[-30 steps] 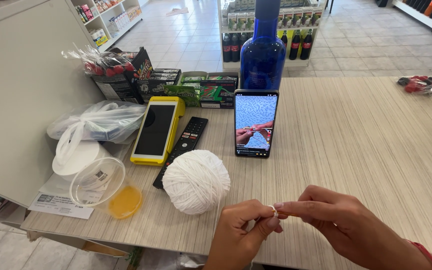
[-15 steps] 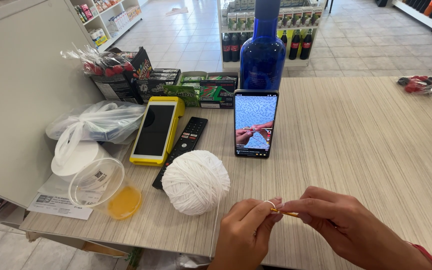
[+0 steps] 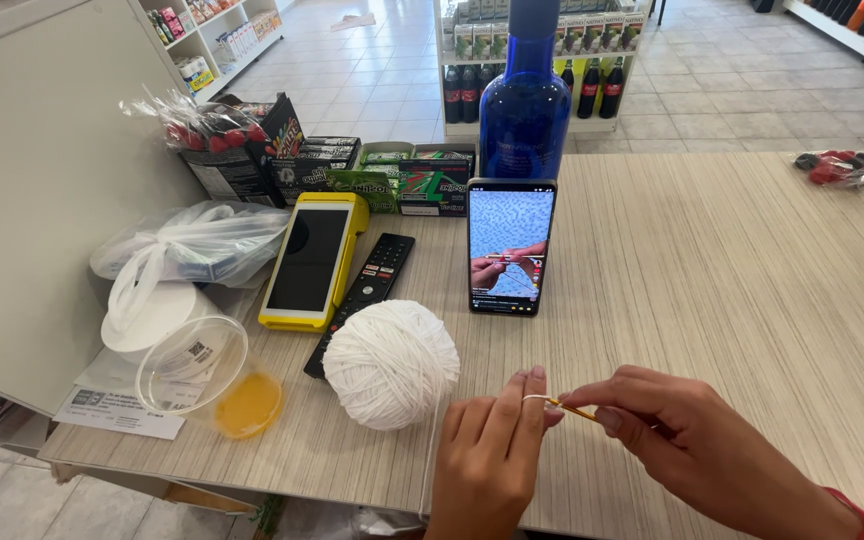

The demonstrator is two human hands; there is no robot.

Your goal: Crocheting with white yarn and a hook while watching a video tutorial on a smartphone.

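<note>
A white ball of yarn [image 3: 390, 362] lies on the wooden counter [image 3: 712, 270]. A strand runs from it to my left hand [image 3: 487, 455], where it loops over the raised index finger. My right hand [image 3: 697, 445] pinches a thin yellow crochet hook [image 3: 572, 408] whose tip meets that loop at the finger. Both hands hover near the counter's front edge, just right of the ball. A smartphone [image 3: 510, 245] stands propped against a tall blue bottle [image 3: 525, 100], showing a video of hands with a hook.
Left of the ball lie a black remote [image 3: 362, 300] and a yellow card terminal [image 3: 312, 262]. A clear plastic cup [image 3: 197, 375] lies tipped by a white bag [image 3: 192, 245]. Snack boxes [image 3: 392, 185] line the back; wrapped sweets [image 3: 852, 168] sit far right.
My left hand has opened from a pinch, fingers now straightened with the yarn loop on the index finger. The hook tip has come out to the loop.
</note>
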